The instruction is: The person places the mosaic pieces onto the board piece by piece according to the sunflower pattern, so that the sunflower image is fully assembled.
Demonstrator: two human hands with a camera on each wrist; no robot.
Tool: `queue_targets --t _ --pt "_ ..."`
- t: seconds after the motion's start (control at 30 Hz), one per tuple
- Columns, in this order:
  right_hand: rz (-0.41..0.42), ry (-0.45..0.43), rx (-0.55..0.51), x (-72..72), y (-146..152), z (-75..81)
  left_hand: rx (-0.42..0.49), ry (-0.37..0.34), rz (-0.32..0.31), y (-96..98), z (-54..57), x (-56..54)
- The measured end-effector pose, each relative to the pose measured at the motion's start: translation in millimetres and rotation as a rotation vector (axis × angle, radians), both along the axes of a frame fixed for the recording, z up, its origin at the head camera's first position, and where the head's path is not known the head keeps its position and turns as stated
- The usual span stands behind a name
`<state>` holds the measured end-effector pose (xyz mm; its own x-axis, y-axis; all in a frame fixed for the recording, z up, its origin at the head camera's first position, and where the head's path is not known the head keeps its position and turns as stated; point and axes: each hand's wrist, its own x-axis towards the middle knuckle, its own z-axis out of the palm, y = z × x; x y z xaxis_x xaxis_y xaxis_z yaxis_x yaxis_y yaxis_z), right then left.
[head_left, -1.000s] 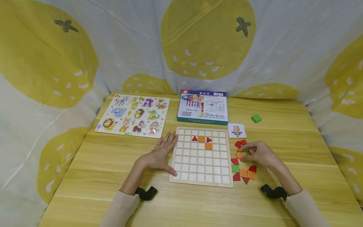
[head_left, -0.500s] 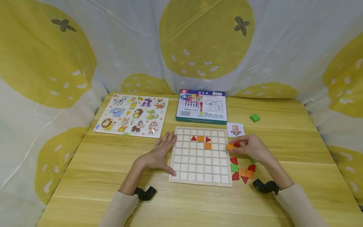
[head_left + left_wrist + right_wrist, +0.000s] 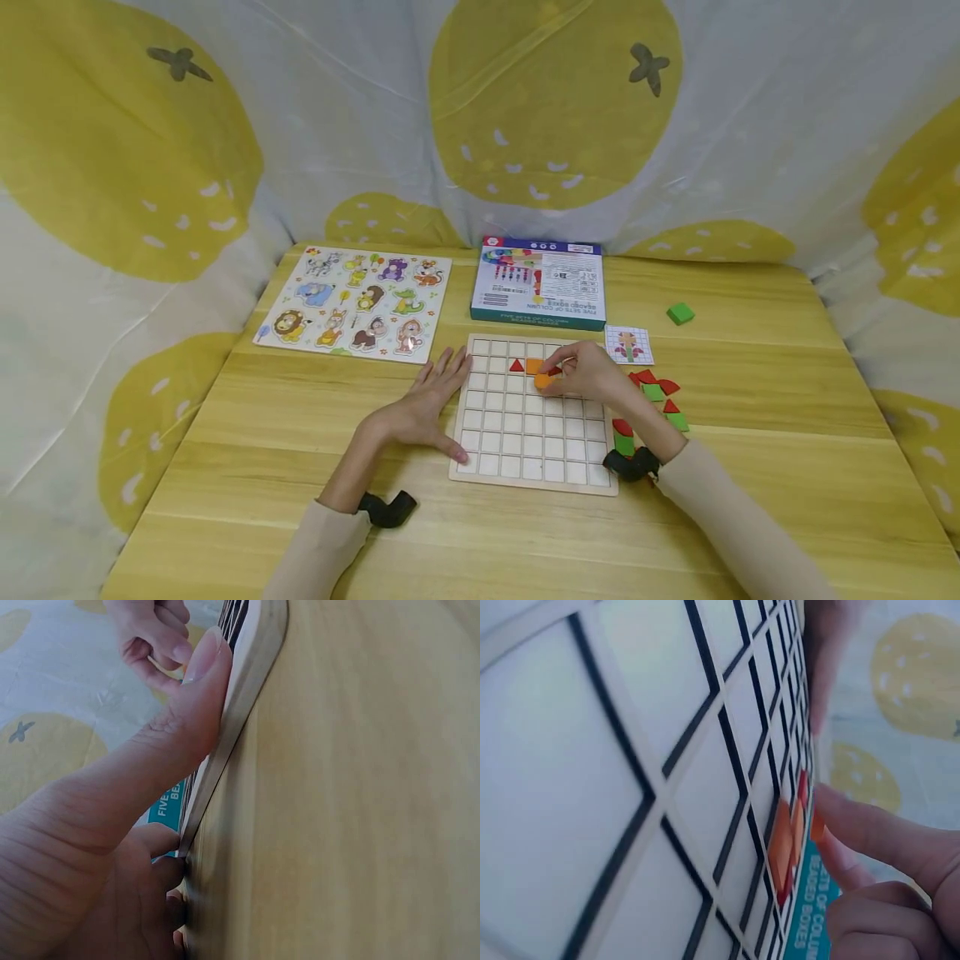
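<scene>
My right hand [image 3: 588, 372] pinches an orange tile with a rounded edge [image 3: 818, 828] between thumb and fingers, over the upper rows of the white gridded wooden board [image 3: 532, 486]. Under and around these fingertips, an orange square [image 3: 534, 366] and a red triangle [image 3: 517, 365] sit in cells; another red triangle is partly covered by the fingers. A second orange square [image 3: 780, 844] shows in the right wrist view. My left hand [image 3: 420, 414] rests against the board's left side, fingers spread, with its thumb [image 3: 202, 664] on the rim near the lower left corner.
Red and green tiles [image 3: 653, 392] lie right of the board, some hidden behind my right forearm. A pattern card [image 3: 629, 345] and a green block [image 3: 681, 313] lie farther back. Behind the board are a box [image 3: 537, 283] and an animal puzzle [image 3: 352, 305].
My right hand has picked up the rounded orange tile from the loose tiles and carried it left over the board. The left hand has stayed in place.
</scene>
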<state>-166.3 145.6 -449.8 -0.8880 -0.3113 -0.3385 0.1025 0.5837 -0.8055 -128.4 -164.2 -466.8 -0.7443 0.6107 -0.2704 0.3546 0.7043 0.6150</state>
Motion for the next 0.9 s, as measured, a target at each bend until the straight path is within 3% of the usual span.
queue_targets --t 0.9 --pt "-0.011 0.015 -0.057 1.1 -8.4 -10.2 -0.007 -0.004 -0.003 1.0 0.1 -1.6"
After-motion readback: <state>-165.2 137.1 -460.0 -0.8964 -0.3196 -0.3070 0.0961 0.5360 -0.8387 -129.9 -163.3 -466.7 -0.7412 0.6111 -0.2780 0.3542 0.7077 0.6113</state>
